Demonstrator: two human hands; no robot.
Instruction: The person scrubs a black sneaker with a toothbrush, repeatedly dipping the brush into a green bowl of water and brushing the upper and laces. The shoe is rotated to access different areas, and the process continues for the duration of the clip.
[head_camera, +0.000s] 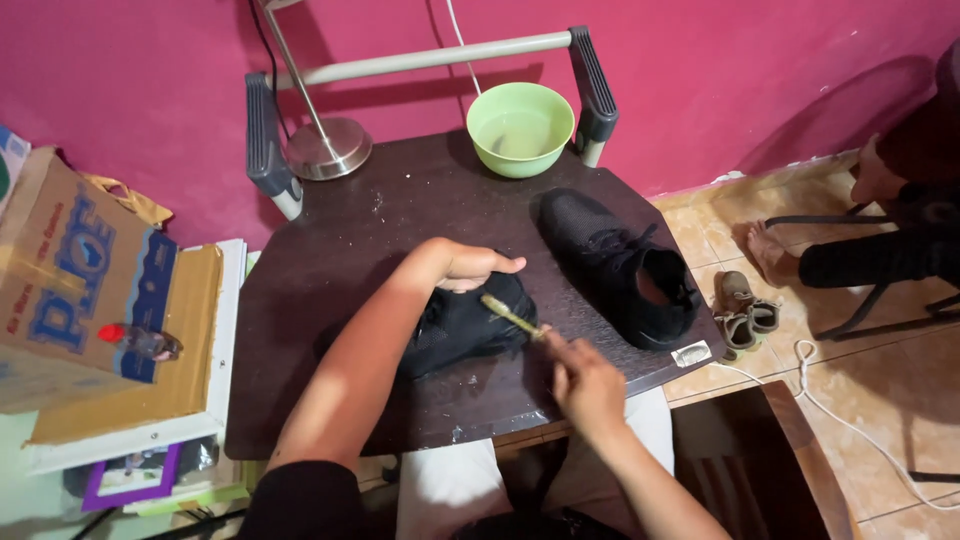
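My left hand (462, 267) presses down on a black shoe (462, 325) lying on the dark table (340, 250), fingers curled over its top. A small yellowish brush (510, 316) sits in my right hand (585, 385), its head resting against the shoe's upper side. A second black shoe (620, 265) lies to the right on the table, its opening facing the near right corner.
A green bowl (520, 128) stands at the table's back edge near a metal lamp base (328, 147). A cardboard box (70, 280) sits left. On the tiled floor right are small shoes (743, 312), a white cord (860, 425) and another person's bare foot (770, 252).
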